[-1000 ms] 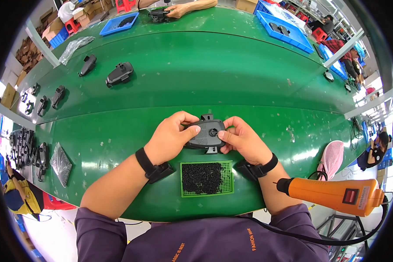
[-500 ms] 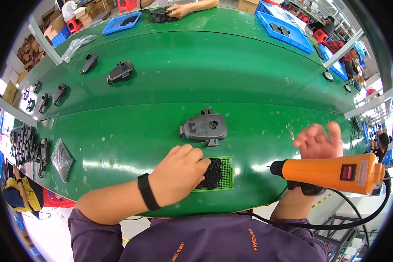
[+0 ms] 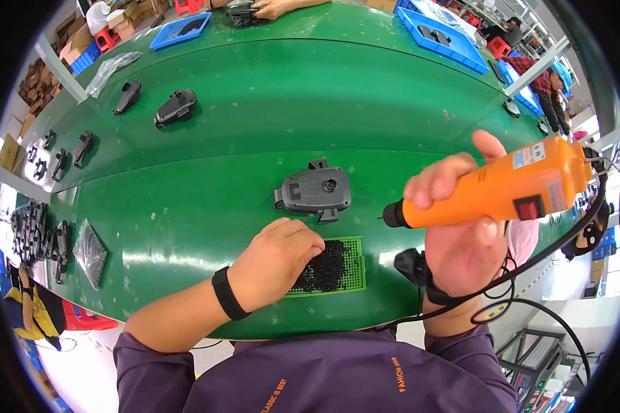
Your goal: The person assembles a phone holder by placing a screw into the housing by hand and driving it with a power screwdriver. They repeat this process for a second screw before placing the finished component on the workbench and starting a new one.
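At the left edge of a green perforated tray, my left hand is closed, its fingertips pinched beside the small black screws piled there. What the fingertips hold, if anything, is too small to make out. My right hand grips an orange electric screwdriver with a black nose, held in the air above the table and pointing left. Its black cable runs down past my wrist. Beyond the tray lies a dark grey plastic housing, with clips at its edges and a round black socket on top.
Similar housings lie farther off to the left, and several are heaped at the left edge. Near them is a clear plastic bag. Blue trays stand at the far side, where another person's hand handles a housing.
My right hand has turned and swung the screwdriver left and upward, its fingers now around the tool. My left hand stays at the screws, with its fingers slightly shifted left.
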`<action>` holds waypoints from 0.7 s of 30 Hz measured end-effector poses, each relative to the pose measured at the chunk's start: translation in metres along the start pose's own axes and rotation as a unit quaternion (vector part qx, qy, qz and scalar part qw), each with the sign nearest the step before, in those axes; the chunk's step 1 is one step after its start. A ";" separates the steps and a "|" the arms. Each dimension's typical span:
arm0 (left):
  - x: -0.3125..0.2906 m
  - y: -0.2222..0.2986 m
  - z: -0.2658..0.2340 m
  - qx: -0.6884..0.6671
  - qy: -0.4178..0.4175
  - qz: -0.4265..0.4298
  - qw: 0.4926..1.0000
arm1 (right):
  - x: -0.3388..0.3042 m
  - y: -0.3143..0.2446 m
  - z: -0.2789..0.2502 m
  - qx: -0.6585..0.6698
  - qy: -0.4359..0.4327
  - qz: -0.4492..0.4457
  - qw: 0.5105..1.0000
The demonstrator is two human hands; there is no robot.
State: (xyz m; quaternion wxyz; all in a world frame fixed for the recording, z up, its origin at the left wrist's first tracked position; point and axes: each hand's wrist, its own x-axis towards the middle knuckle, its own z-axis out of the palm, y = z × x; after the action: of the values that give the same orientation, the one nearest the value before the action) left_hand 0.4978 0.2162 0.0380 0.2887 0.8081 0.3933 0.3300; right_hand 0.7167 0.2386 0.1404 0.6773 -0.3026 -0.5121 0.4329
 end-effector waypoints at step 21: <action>0.034 0.001 -0.004 -0.040 0.061 0.085 0.994 | 0.013 0.020 0.011 0.109 -0.199 0.075 0.971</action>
State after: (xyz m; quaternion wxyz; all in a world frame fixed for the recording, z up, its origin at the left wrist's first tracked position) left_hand 0.5111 0.2445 0.0510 0.2668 0.8051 0.3263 0.4174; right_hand 0.7020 0.2582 0.1322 0.5560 -0.1723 -0.5623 0.5874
